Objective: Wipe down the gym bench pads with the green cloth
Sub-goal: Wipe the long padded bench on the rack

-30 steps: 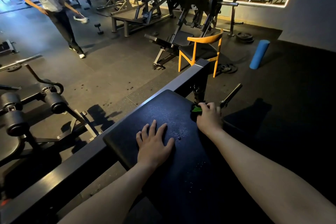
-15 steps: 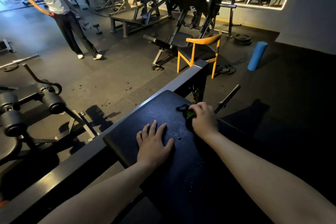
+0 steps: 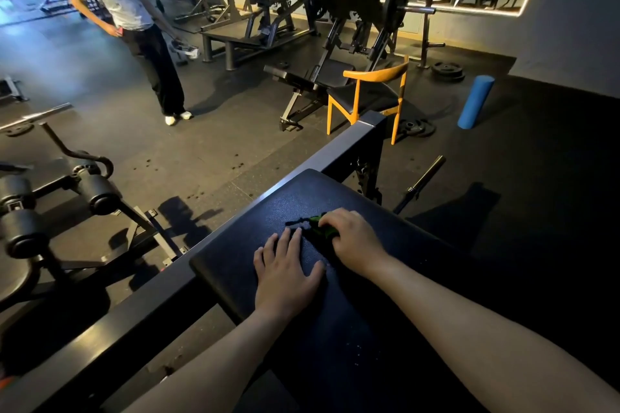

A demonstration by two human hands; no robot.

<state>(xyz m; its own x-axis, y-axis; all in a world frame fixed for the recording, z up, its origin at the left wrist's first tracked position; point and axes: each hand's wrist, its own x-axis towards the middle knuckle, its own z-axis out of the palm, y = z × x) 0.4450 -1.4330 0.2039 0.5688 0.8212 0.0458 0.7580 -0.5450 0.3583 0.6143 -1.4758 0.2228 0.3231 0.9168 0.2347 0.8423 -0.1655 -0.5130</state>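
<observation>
Wiping is under way: right grip [image 3: 355, 238] is clamped on the green cloth [image 3: 322, 229] mid-pad [image 3: 255, 228], and left grip [image 3: 285, 273] lies flat, fingers apart. Next stroke probably needs steady pressure toward the near speckled part.

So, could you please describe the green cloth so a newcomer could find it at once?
Start at the big black bench pad in the foreground. The cloth is bunched under the right hand, just beyond the fingertips of the left hand. Nothing else there is bright green.
</observation>
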